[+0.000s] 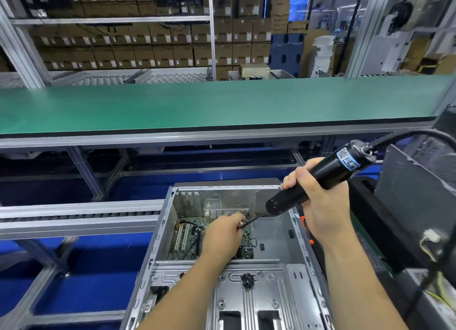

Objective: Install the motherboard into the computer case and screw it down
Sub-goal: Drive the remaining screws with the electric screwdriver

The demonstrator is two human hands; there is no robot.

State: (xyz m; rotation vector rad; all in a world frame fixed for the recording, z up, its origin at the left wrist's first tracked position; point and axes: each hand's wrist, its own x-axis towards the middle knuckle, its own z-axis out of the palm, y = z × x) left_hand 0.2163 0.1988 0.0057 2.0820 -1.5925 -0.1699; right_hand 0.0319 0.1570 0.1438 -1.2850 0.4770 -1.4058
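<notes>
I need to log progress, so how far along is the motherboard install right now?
Done: the motherboard already lies inside the computer case. In hand: the right hand grips the electric screwdriver, bit angled down to the board, where the left hand pinches at its tip. Left: how many screws are already in cannot be told.

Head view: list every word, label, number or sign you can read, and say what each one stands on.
No text here reads clearly enough to quote.
Label on the electric screwdriver, gripped by the right hand: a code pattern and blue band, characters blurred.
White labels on the cardboard boxes: too small.
Markings on the motherboard in the computer case, where the left hand works: too small.
</notes>
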